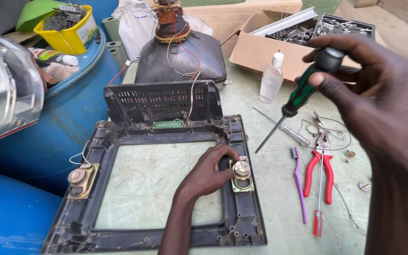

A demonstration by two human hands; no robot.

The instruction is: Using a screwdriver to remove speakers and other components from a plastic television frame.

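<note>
My left hand (207, 171) rests on the right side of a dark plastic television front frame (119, 234), fingers gripping the small round speaker (242, 169) mounted there. My right hand (378, 101) is raised above the table and holds a green-and-black screwdriver (302, 92) by its handle, with the metal tip pointing down-left toward the frame. A second speaker (80, 178) sits on the frame's left side. A grilled back panel (164, 101) stands at the frame's far edge.
A picture tube (181, 56) with red and white wires lies behind the frame. Red-handled pliers (318, 172), a purple toothbrush (299, 182), a red screwdriver (318, 208) and a clear bottle (272, 78) lie right. Cardboard box (251, 49) of metal parts behind; blue barrels (48, 137) left.
</note>
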